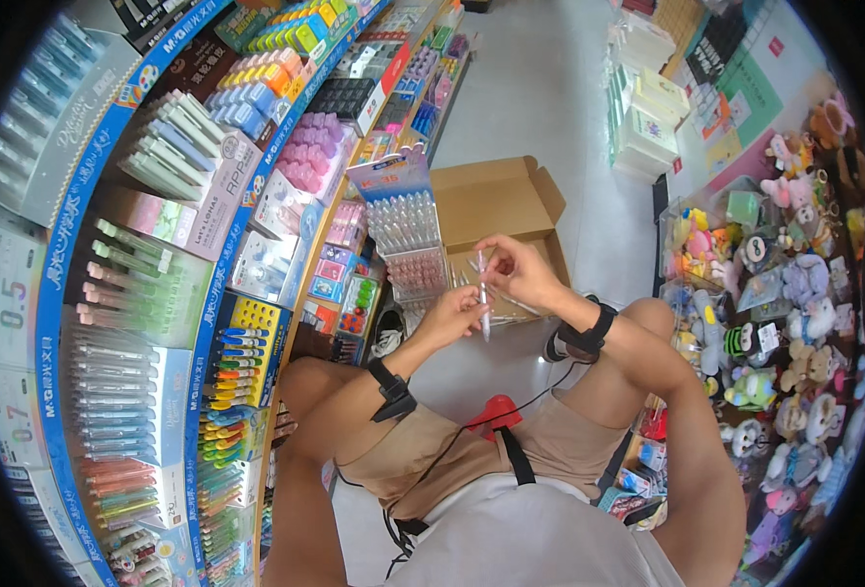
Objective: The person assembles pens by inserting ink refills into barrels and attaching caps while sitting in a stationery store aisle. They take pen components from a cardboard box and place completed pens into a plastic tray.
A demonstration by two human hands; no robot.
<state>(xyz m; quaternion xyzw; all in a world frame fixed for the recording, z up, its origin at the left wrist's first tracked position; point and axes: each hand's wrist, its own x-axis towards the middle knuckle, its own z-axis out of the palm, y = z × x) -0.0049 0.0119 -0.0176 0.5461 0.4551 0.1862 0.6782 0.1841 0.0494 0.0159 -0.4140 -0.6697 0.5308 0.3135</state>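
Observation:
Between my two hands, above my lap, a slim white pen point(484, 318) stands nearly upright. My left hand point(455, 315) is closed round its lower barrel with the fingertips. At the pen's upper end, the thumb and fingers of my right hand point(519, 274) pinch it; the fingers partly hide that end. Just beyond them lies an open cardboard box point(477, 199) on the floor, a few slim items showing at its near side. To its left, a display stand point(390, 176) holds rows of clear and pinkish pens.
Shelves point(183, 333) packed with pens and stationery rise along my left. Plush toys point(795, 293) fill the right side. White boxes point(648, 127) are stacked at the far right. A thin black cable point(439, 453) crosses my lap, near a red object point(496, 416).

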